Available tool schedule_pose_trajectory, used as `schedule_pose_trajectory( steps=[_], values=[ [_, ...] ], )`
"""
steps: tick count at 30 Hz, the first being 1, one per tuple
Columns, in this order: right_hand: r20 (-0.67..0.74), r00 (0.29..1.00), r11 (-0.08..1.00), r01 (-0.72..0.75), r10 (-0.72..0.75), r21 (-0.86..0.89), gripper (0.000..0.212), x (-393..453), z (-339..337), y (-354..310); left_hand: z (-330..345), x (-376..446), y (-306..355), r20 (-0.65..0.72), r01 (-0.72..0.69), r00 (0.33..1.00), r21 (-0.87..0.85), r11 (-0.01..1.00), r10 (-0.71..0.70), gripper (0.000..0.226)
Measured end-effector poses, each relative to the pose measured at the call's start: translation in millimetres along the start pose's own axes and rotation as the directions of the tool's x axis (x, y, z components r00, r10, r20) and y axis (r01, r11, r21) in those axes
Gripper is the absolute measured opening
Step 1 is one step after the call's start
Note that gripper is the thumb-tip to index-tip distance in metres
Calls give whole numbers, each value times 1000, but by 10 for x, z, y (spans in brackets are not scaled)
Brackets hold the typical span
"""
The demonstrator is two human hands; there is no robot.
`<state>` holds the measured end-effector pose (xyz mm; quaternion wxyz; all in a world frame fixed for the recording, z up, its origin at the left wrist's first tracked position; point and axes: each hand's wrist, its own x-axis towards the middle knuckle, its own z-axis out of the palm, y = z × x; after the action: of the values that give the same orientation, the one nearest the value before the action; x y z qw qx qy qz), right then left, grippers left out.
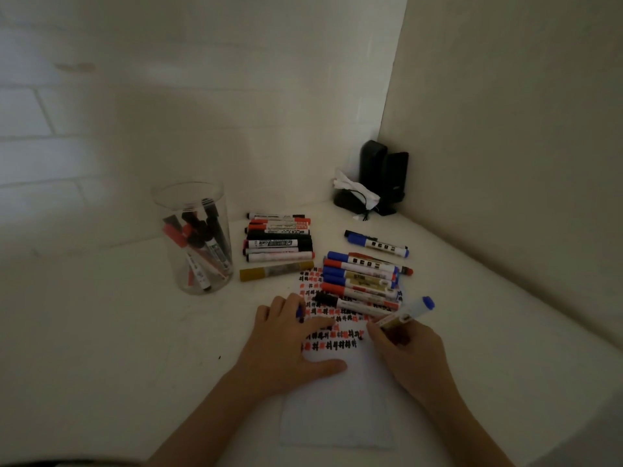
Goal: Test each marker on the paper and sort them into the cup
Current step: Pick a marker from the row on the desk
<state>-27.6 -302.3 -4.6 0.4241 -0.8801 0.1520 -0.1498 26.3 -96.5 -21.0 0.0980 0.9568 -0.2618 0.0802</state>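
A clear cup [194, 237] stands at the left on the white surface [101, 332], holding a loose bunch of red and black markers that lean against its wall. Just right of it lies a row of capped markers [279, 242], red and black, with a yellow marker [276, 271] at the near end of the row. The left hand [290, 345] rests flat on the paper [337, 409], its fingers [317, 326] spread and straight, and a small blue piece shows under them, too hidden to name. The far half of the paper is covered with rows of black and red test marks. A second group of markers [362, 281], blue and red capped, lies across the far edge of the paper, and one blue marker [377, 243] lies apart behind it. The right hand [409, 352] pinches a blue-ended marker [406, 315], fingers curled round its barrel, tip down on the paper. In the far right corner stand dark objects [384, 176] with crumpled white material.
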Motion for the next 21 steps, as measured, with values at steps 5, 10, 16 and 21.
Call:
schedule_pose_trajectory(
  steps=[5,10,16,21],
  values=[
    [24,1000,1000,20,-20,4,20,-17,-3,-25,-33,-23,12,34,8,999,15,1000,-8,84],
    [-10,1000,1000,21,-20,12,21,-30,-4,-24,-54,-23,20,34,4,999,34,999,-5,85],
    [21,999,999,32,-33,14,20,-29,12,-13,-47,-12,27,42,8,999,33,999,-9,80],
    [-14,1000,1000,5,-5,8,23,-28,-1,-15,-41,-23,17,36,6,999,34,999,-7,81]
  ],
)
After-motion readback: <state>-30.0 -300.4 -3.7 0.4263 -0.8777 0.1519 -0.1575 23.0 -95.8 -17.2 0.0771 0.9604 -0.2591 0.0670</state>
